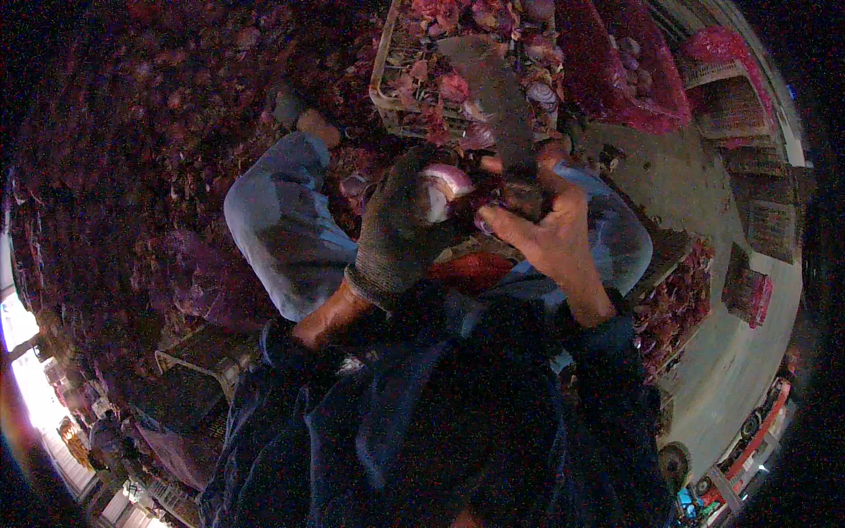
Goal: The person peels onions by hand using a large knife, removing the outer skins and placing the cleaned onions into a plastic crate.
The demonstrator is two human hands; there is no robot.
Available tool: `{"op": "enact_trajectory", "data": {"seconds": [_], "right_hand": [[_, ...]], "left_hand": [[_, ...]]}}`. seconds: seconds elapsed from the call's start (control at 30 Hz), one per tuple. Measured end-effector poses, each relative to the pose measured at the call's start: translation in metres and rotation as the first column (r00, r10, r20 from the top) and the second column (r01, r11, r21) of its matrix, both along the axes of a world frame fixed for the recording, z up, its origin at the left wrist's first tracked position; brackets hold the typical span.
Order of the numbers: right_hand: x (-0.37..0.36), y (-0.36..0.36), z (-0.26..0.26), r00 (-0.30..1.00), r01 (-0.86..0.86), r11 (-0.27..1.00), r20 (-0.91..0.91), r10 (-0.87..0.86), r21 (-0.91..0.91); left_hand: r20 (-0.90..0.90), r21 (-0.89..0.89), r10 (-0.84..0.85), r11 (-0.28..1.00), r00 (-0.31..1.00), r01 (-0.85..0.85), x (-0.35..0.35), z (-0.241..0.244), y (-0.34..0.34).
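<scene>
My left hand (pixel 399 228), in a dark knitted glove, holds a red onion (pixel 449 181) in front of my body. The onion's outer layer is purple, and a pale face shows on the side turned to me. My bare right hand (pixel 558 228) grips the handle of a broad knife (pixel 492 86). Its wide blade points away from me, over a plastic crate (pixel 379 69) of onions and loose skins. Near my right thumb is a small purple piece (pixel 484 223); whether it is part of another onion I cannot tell.
A large heap of red onions and skins (pixel 132 132) spreads across the left. Red mesh sacks (pixel 660 99) stand at the far right, near stacked crates (pixel 769 228). Another crate of onions (pixel 680 303) sits beside my right knee, on concrete floor (pixel 719 369). A crate (pixel 198 360) lies behind left.
</scene>
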State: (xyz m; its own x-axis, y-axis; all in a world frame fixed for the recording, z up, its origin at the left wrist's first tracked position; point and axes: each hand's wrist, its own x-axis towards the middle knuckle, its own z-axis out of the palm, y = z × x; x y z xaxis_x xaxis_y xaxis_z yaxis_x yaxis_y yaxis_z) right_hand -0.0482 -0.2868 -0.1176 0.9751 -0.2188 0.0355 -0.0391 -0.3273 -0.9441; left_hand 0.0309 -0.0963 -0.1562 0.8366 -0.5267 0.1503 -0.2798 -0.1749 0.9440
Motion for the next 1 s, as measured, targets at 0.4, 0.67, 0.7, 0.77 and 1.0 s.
{"op": "enact_trajectory", "data": {"seconds": [0.4, 0.67, 0.7, 0.77, 1.0], "right_hand": [[0.005, -0.011, -0.016, 0.991, -0.124, 0.971, 0.026, 0.132, -0.206], [0.012, -0.01, -0.024, 0.991, -0.052, 0.998, -0.122, 0.057, 0.048], [0.014, -0.009, -0.02, 0.984, -0.043, 0.994, -0.169, 0.06, 0.101], [0.021, -0.005, -0.013, 0.982, -0.029, 0.992, -0.18, 0.052, 0.126], [0.024, -0.014, -0.035, 0.991, -0.037, 0.975, -0.117, 0.064, 0.219]], "left_hand": [[-0.087, 0.004, -0.232, 0.972, 0.969, 0.233, -0.008, -0.008, 0.008], [-0.024, 0.081, -0.251, 0.964, 0.968, 0.252, 0.002, -0.024, 0.014], [-0.007, 0.079, -0.255, 0.964, 0.967, 0.255, 0.003, -0.027, 0.014], [0.007, 0.082, -0.256, 0.964, 0.967, 0.254, 0.005, -0.026, 0.015], [0.04, 0.095, -0.271, 0.959, 0.962, 0.266, 0.008, -0.023, 0.012]]}}
